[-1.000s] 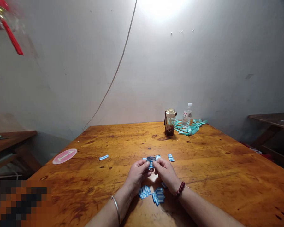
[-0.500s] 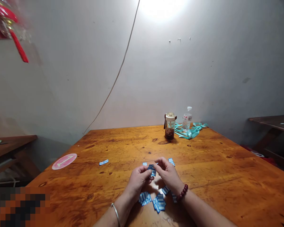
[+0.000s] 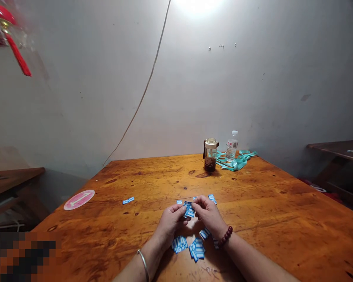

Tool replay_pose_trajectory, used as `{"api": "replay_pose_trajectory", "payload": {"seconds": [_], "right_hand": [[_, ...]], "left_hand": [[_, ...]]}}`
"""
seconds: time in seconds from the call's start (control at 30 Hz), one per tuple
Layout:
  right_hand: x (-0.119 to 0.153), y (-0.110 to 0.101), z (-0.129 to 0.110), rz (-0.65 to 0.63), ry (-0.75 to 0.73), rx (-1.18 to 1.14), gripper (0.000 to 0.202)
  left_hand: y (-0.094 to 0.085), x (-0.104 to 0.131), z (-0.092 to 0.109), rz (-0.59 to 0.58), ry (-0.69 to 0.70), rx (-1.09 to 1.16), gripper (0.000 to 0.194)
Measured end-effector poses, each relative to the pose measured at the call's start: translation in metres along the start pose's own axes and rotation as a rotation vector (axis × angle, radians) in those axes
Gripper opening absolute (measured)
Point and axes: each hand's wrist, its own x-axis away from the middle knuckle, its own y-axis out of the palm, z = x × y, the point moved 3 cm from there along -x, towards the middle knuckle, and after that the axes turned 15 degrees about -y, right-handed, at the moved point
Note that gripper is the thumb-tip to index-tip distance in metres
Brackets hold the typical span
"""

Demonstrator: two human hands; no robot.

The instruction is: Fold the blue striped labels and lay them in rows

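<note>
My left hand point(image 3: 171, 222), with a silver bangle at the wrist, holds a small fan of blue-and-white cards point(image 3: 189, 211) between thumb and fingers. The fingertips of my right hand point(image 3: 208, 213) pinch the upper right edge of the same cards; a dark red bead bracelet is on that wrist. Below the hands lie two loose piles of similar cards, one at left point(image 3: 179, 244) and one at centre point(image 3: 197, 250). More cards point(image 3: 205, 234) lie partly under my right wrist. Beyond the hands are other small cards point(image 3: 212, 199), and a separate one point(image 3: 128, 200) is farther left.
On the wooden table point(image 3: 153, 176) stand a jug with dark contents point(image 3: 210, 156) and a clear water bottle point(image 3: 231, 148), beside teal ribbon point(image 3: 241, 161). A round pink sign point(image 3: 79, 199) lies at the left edge. Side tables flank both sides.
The fingertips of my right hand have come closer onto the held cards, which now show more of their faces. The whole view has shifted slightly.
</note>
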Motion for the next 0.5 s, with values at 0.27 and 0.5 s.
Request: {"api": "replay_pose_trajectory", "payload": {"seconds": [0.27, 0.5], "right_hand": [[0.0011, 0.004, -0.0018, -0.025, 0.031, -0.047, 0.019], [0.0008, 0.0027, -0.001, 0.022, 0.035, -0.094, 0.016]], "left_hand": [[0.0002, -0.0007, 0.0026, 0.027, 0.01, 0.007, 0.025], [-0.0006, -0.0016, 0.0, 0.009, 0.023, 0.001, 0.025]]}}
